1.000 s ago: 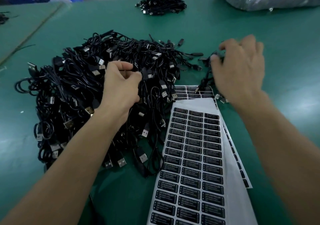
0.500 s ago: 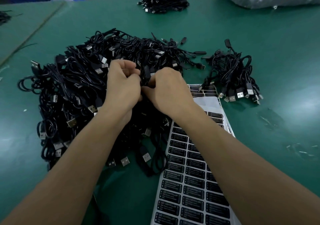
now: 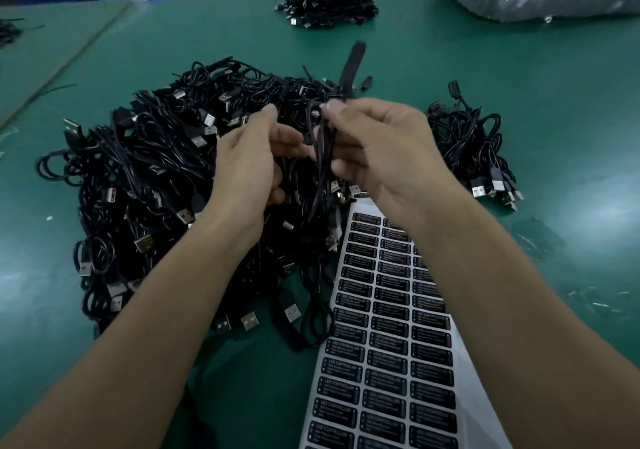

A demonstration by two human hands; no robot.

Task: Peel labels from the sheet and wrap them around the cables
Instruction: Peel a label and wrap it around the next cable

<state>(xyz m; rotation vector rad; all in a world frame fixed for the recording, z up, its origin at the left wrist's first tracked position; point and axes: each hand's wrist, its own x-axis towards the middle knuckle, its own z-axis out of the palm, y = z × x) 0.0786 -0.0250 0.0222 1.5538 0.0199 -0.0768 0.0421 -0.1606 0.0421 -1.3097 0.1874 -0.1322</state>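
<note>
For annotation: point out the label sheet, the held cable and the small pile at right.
label sheet [image 3: 391, 343], head view, a black label mid-sheet.
held cable [image 3: 321, 149], head view, its hanging strands.
small pile [image 3: 472, 145], head view, its tangled middle.

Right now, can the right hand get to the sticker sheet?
Probably yes: the label sheet lies just below that wrist, uncovered. But the right hand is pinching a cable, so it would need free fingers first.
</note>
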